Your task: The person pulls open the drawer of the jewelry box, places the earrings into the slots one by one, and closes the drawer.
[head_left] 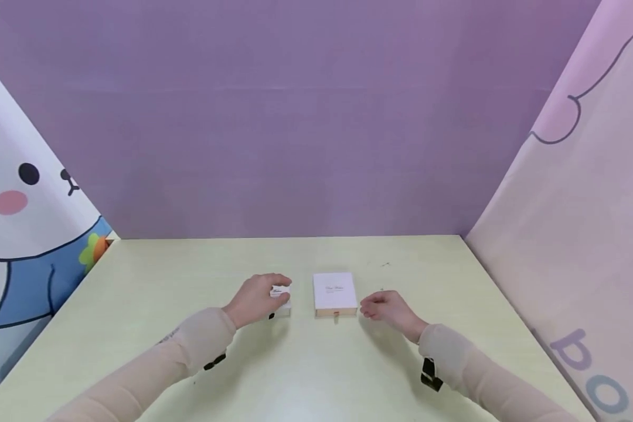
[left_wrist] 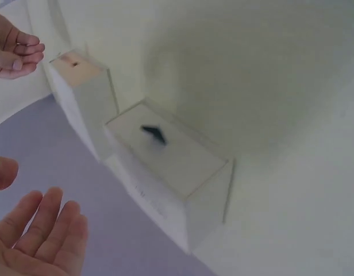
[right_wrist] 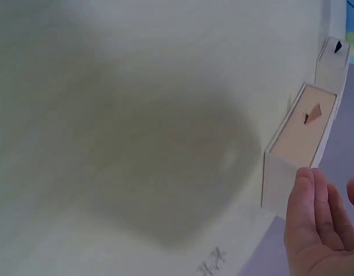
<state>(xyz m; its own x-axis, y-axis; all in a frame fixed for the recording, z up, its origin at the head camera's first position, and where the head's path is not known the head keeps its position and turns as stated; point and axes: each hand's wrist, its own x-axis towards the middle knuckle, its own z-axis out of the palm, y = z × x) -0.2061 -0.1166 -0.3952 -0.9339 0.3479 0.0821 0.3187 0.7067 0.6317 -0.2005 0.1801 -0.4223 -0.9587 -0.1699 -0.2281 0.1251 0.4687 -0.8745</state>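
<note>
Two small white drawer boxes lie side by side on the table. The left box (head_left: 283, 311) has a white front with a black pull tab (left_wrist: 154, 134); the right box (head_left: 334, 291) has a peach front (right_wrist: 297, 133) and a matching tab. Above the left box hovers my left hand (head_left: 257, 300), thumb and fingers spread apart, hiding much of its lid in the head view. In the left wrist view, a gap separates that hand from the box. Beside the right box's right side is my right hand (head_left: 392, 313), fingers loosely bent and holding nothing; whether its fingertips touch the box I cannot tell.
The pale yellow-green table (head_left: 200, 269) ends at a purple backdrop (head_left: 295, 146). Printed cloth panels stand at the left (head_left: 37, 234) and right (head_left: 559, 234). A small dark mark (head_left: 385, 264) shows on the table behind the right hand.
</note>
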